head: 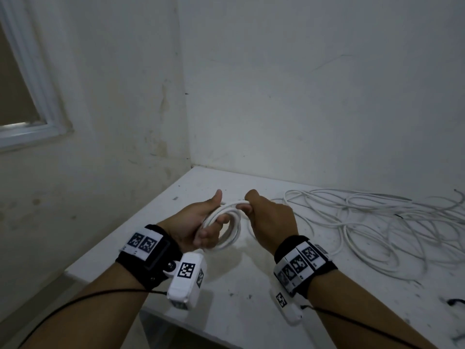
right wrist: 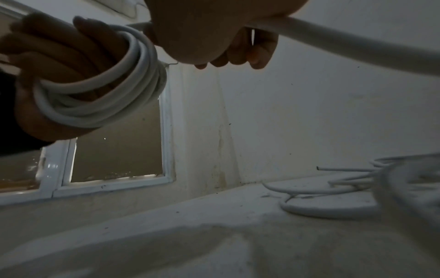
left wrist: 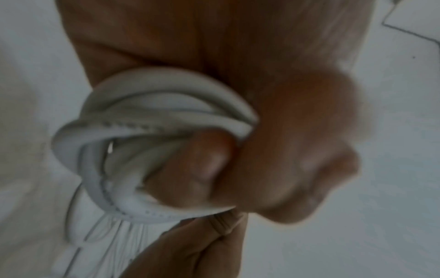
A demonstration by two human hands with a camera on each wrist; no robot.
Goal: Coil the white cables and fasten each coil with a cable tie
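My left hand holds a small coil of white cable above the white table, fingers curled through the loops and thumb up. The coil fills the blurred left wrist view; in the right wrist view the coil wraps around the left hand's fingers. My right hand grips the running strand of the same cable at the coil's top edge. The rest of that cable leads right into a loose tangle of white cables on the table.
The table stands in a corner; walls rise close behind and to the left. A window is in the left wall. Small black pieces lie at the table's right edge. The table's front edge runs below my wrists.
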